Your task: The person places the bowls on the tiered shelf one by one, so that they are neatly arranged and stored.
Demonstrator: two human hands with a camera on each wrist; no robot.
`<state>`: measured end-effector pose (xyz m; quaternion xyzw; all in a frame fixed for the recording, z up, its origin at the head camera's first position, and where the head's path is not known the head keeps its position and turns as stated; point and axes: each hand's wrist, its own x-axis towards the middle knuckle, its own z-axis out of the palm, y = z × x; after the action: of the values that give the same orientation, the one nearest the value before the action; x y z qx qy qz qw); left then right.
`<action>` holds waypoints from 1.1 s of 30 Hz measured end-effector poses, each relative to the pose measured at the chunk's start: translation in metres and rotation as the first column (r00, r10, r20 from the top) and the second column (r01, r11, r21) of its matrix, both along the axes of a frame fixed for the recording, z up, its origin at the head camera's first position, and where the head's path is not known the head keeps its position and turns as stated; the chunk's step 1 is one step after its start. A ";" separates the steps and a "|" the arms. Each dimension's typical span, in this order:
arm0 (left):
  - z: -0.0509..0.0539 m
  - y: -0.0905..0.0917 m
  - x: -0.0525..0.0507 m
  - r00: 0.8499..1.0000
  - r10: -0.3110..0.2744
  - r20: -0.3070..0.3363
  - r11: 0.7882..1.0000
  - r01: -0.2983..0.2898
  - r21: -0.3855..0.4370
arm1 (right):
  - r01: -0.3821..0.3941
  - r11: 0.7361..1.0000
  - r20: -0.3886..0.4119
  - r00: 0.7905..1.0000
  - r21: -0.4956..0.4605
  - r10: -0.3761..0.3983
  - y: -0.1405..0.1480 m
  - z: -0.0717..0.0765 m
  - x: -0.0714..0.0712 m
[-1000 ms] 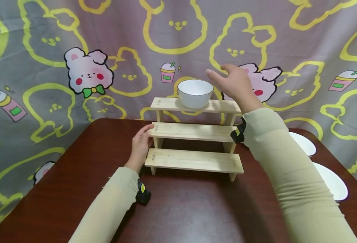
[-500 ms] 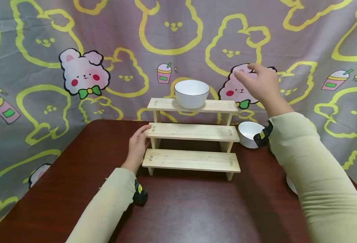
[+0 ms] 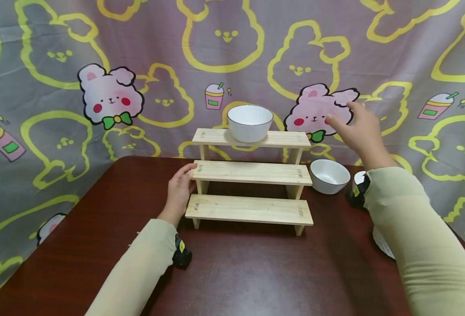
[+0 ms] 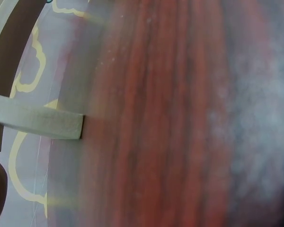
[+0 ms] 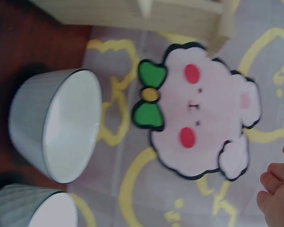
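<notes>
The likeliest trouble, I judge, is the white round bowl with a thin dark rim (image 3: 250, 125) sliding off the narrow top tier of the pale wooden three-tier shelf (image 3: 252, 208), should the left hand (image 3: 178, 188) — gripping the middle tier's left end — jolt it; a low sweep of the right hand (image 3: 362, 134) could also knock the second white, dark-rimmed round bowl (image 3: 329, 177), standing on the red-brown wooden table (image 3: 232, 272) just beside the shelf; that hand hangs in the air, thumb and fingers wide apart, holding nothing; in the head view the shelf-top bowl lies at its nine o'clock, well apart — the second bowl at seven; a white vessel with a quilted outside (image 5: 19, 205), partly hidden, at six.
</notes>
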<state>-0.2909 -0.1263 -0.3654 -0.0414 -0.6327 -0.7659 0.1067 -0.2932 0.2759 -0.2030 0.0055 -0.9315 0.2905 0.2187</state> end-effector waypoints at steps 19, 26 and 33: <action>0.001 0.001 0.000 1.000 0.009 0.003 1.000 -0.009 -0.004 | 0.087 0.996 0.178 0.980 -0.004 -0.085 0.019 -0.079 -0.005; 0.002 0.001 0.000 1.000 0.014 0.002 1.000 -0.014 -0.016 | 0.082 0.997 0.221 0.972 -0.011 -0.077 0.023 -0.103 -0.009; 0.001 0.000 0.000 1.000 0.010 -0.004 1.000 -0.010 -0.009 | 0.072 0.997 0.276 0.959 -0.022 -0.064 0.025 -0.122 -0.011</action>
<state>-0.2907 -0.1264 -0.3645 -0.0403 -0.6360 -0.7626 0.1114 -0.3038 0.3008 -0.3245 -0.0704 -0.9478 0.2955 0.0971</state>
